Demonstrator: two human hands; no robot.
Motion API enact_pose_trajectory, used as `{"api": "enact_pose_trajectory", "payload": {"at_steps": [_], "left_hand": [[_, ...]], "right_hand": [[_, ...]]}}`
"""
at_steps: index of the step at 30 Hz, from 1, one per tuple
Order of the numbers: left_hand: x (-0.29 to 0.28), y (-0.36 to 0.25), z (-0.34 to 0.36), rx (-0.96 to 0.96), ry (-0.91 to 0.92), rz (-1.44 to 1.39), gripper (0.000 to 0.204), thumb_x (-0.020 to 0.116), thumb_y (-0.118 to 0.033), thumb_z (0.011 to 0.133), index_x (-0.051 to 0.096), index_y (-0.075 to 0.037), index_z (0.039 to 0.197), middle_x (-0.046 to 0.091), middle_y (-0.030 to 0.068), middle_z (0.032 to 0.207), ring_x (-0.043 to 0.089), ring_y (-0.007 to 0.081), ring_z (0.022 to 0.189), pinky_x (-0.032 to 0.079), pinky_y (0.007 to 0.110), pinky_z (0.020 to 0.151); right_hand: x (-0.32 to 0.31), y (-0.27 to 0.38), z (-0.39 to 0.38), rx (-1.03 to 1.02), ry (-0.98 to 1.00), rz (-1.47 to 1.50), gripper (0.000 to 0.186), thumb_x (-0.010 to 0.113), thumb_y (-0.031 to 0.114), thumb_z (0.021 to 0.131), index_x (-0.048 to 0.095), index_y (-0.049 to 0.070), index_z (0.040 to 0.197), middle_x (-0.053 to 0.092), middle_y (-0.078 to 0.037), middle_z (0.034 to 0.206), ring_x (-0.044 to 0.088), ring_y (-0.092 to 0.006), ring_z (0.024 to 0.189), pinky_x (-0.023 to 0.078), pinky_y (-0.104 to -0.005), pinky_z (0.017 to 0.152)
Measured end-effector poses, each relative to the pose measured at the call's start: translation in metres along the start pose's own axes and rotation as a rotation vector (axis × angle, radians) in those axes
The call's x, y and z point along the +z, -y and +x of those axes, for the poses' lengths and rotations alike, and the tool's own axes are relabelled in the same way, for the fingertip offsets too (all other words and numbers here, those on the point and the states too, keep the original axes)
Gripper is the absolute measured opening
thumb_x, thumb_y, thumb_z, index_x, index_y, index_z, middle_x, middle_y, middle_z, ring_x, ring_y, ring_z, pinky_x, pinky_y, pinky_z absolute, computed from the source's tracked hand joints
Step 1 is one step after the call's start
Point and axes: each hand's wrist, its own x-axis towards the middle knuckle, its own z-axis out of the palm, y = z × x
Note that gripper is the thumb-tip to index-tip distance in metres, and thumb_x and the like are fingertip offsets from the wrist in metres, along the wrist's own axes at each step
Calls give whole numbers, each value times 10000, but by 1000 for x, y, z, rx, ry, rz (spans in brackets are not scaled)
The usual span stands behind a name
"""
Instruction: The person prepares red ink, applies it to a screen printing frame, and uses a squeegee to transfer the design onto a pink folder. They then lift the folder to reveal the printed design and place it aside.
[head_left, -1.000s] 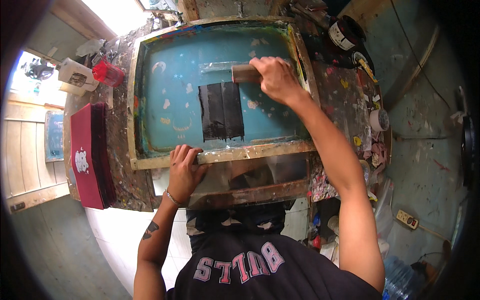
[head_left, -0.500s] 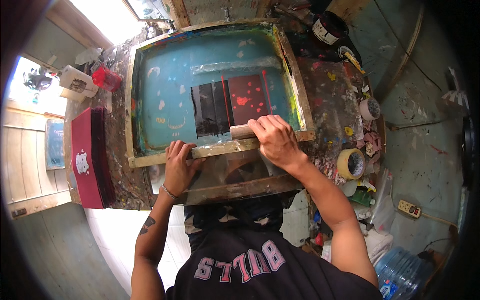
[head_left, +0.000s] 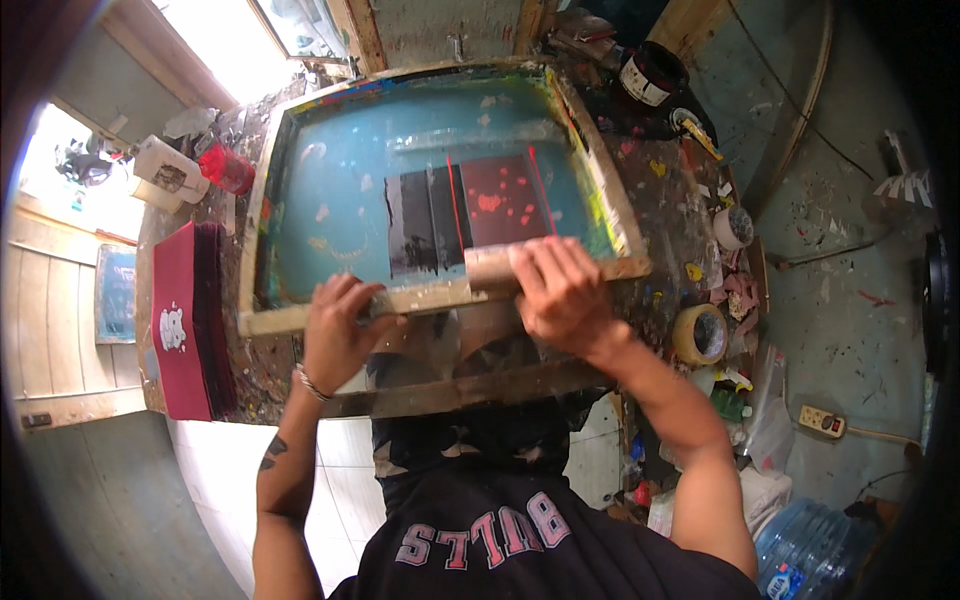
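A wood-framed printing screen (head_left: 330, 205) with teal mesh is in front of me, its near rail tilted up off the table. Two dark panels, one black (head_left: 418, 220) and one dark red with pink spots (head_left: 490, 203), show in its mesh, beside red strips. My left hand (head_left: 340, 315) grips the near rail, fingers over the top and thumb in front. Closed round a wooden squeegee (head_left: 488, 268) is my right hand (head_left: 565, 295), pressed at the same rail; whether it also grips the rail I cannot tell. The squeegee's blade is hidden.
On the left lie a stack of maroon sheets (head_left: 180, 320), a red cup (head_left: 226, 170) and a white bottle (head_left: 170, 170). Tape rolls (head_left: 698, 333) and a dark ink tub (head_left: 652, 77) stand along the right. A low wooden rail (head_left: 460, 392) edges the table nearest me.
The screen's near rail has risen toward me, with both hands on it. The squeegee has moved along with my right hand.
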Motion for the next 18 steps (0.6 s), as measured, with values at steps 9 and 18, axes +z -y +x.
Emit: {"api": "enact_pose_trajectory", "payload": {"at_steps": [9, 18], "left_hand": [[-137, -45, 92, 48, -452, -10, 273, 859, -171, 841, 742, 4, 1013, 720, 32, 861, 668, 104, 779, 558, 292, 753], [62, -46, 43, -176, -315, -234, 220, 756, -202, 922, 690, 0, 867, 575, 117, 684, 578, 265, 613, 453, 367, 585]], "right_hand": [[-102, -52, 165, 56, -163, -192, 725, 548, 720, 924, 749, 33, 804, 719, -175, 679, 678, -301, 582, 549, -455, 599], [-137, -81, 236, 172, -229, -37, 748, 552, 615, 892, 648, -84, 642, 648, -254, 648, 655, -377, 585, 530, -486, 648]]}}
